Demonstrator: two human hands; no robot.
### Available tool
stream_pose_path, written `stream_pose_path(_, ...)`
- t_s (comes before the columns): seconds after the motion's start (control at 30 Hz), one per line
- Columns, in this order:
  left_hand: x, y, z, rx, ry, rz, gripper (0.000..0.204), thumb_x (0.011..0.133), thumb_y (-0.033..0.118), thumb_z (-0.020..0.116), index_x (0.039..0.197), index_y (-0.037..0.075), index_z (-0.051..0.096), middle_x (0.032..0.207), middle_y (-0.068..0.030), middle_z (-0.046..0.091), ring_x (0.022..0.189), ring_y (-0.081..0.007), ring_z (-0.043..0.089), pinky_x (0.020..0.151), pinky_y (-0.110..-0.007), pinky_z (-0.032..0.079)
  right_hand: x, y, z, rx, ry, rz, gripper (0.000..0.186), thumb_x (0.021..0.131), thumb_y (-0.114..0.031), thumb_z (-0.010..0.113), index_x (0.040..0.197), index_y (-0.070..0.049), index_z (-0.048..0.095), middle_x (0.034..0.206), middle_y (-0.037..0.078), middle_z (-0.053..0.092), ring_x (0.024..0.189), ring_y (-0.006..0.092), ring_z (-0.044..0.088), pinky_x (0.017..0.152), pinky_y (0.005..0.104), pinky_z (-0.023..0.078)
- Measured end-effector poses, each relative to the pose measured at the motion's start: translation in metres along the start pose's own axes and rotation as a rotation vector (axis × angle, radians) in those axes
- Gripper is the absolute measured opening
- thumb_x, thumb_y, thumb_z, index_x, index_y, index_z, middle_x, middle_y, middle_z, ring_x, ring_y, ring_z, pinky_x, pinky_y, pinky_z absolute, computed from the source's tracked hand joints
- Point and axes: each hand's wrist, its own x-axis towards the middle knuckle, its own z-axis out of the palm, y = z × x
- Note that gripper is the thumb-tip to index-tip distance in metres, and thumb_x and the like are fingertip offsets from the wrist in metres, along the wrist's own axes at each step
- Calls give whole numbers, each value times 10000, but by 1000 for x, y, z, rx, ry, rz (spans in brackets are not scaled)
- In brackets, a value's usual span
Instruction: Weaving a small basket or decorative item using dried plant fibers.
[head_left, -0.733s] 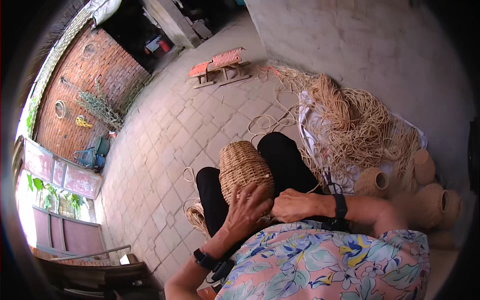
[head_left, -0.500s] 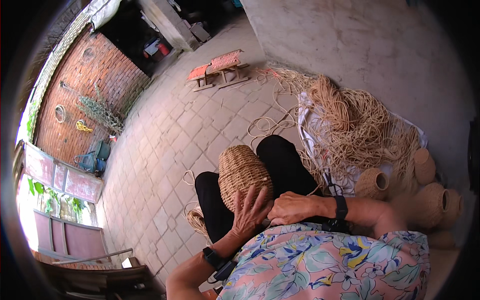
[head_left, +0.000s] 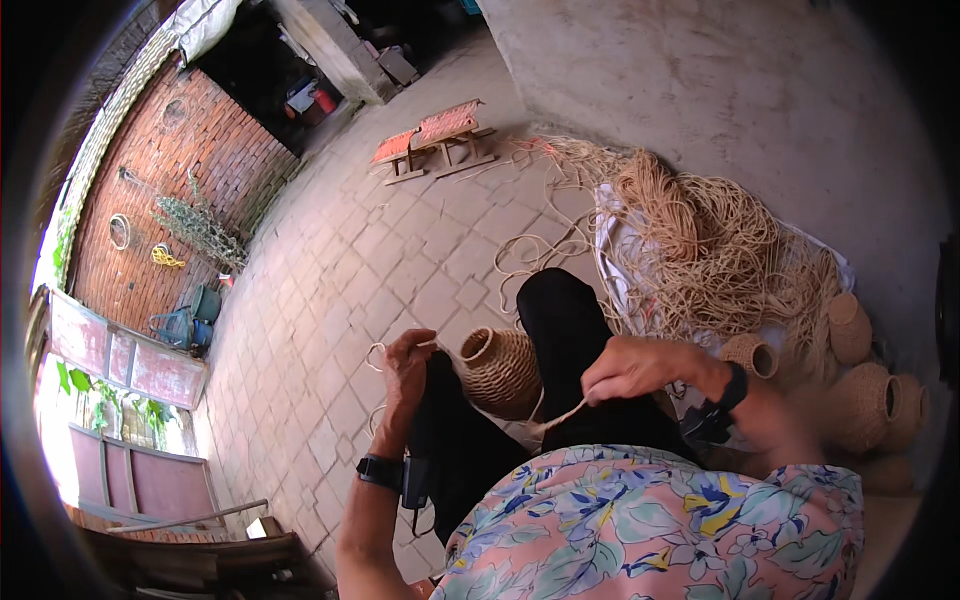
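A woven basket (head_left: 508,374) of tan straw cord is wedged between my knees, its narrow round mouth tipped up and to the left. My right hand (head_left: 632,370) is closed in a pinch on a straw cord (head_left: 567,416), which runs down from the fingertips to near the basket's base. To the left of the basket, over my left knee, my left hand (head_left: 406,362) is raised with its fingers pinched together. A thin strand appears to pass from those fingers toward the basket, though it shows only in part.
A large heap of loose cord (head_left: 720,240) lies on white sheeting to the right by the wall. Several finished-looking woven baskets (head_left: 858,407) stand beside my right arm. Two low stools (head_left: 447,124) with reddish tops are farther off on the tiled floor (head_left: 340,300).
The basket has turned from lying under my hands to showing its mouth at upper left. My hands have left its surface and spread apart, the right drawing a cord outward.
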Motion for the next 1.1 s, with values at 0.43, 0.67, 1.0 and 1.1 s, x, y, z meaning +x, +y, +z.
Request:
stream_pose_path(0.43,-18,13,14,48,-381,-252,281,841,135,551,1060,-7,655,877,-92,695,743,-141,662,693,-245,523,27,-24,12,358,176,46,261,964,-217,518,935,1,660,583,-29,484,521,43,442,498,224,362)
stream_pose_path(0.67,-21,15,17,119,-399,-302,266,842,135,563,1043,-12,655,851,-82,684,705,-133,646,649,-244,512,39,-28,-7,599,451,-157,291,980,-244,517,926,1,665,590,-62,445,505,15,370,478,182,298)
stream_pose_path(1.0,-6,1,22,264,-410,-196,254,847,157,593,1045,15,664,868,-99,691,779,-173,664,696,-288,519,28,-116,-39,613,321,-256,293,968,-270,563,938,2,668,629,-71,491,538,9,403,490,174,319)
stream_pose_path(1.1,11,10,45,467,-400,48,258,841,184,608,1047,40,669,944,-124,691,867,-251,663,768,-352,517,24,-134,-30,606,221,-288,330,957,-305,580,911,7,678,601,-7,560,497,24,465,457,194,346)
